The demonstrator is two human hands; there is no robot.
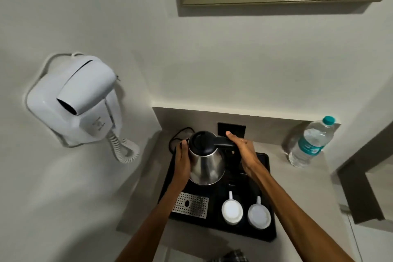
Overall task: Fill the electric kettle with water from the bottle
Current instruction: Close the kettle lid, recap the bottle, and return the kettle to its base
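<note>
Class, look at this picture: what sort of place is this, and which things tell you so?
Probably a hotel room: a wall-mounted hair dryer, a black tray with kettle and two upturned cups, plus a sealed water bottle.

bare counter (282, 168) between tray (265, 232) and bottle (308, 142)

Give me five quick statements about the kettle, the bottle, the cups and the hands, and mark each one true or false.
1. Both hands are on the kettle. True: left hand on the steel body, right hand at the black handle.
2. The water bottle has its cap off. False: the teal cap is on.
3. The bottle stands to the right of the black tray. True.
4. Three white cups sit on the tray. False: two.
5. The kettle's lid is open. False: it is shut.
</note>
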